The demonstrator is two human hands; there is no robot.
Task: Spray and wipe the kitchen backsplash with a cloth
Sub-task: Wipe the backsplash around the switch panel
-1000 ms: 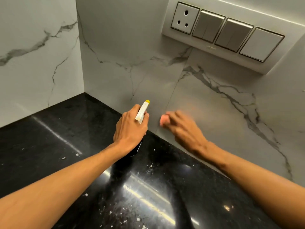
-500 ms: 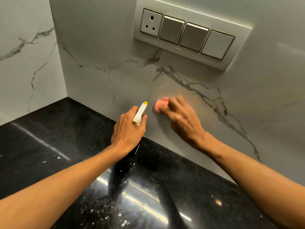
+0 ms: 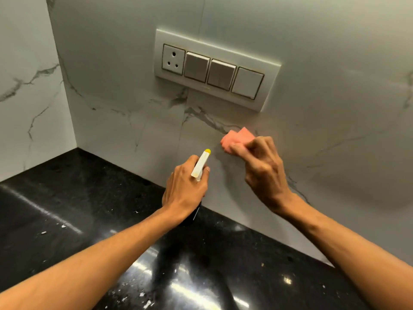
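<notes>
Wiping: below the switch panel (image 3: 216,70), the right hand (image 3: 263,173) pinches the pink cloth (image 3: 234,139), apparently touching the backsplash (image 3: 125,97); the left hand (image 3: 185,191) grips the spray bottle (image 3: 201,163). Next, sweep sideways.

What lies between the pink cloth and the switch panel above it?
Head view: only bare marble backsplash crossed by a grey vein; the cloth is apart from the switch panel.
</notes>
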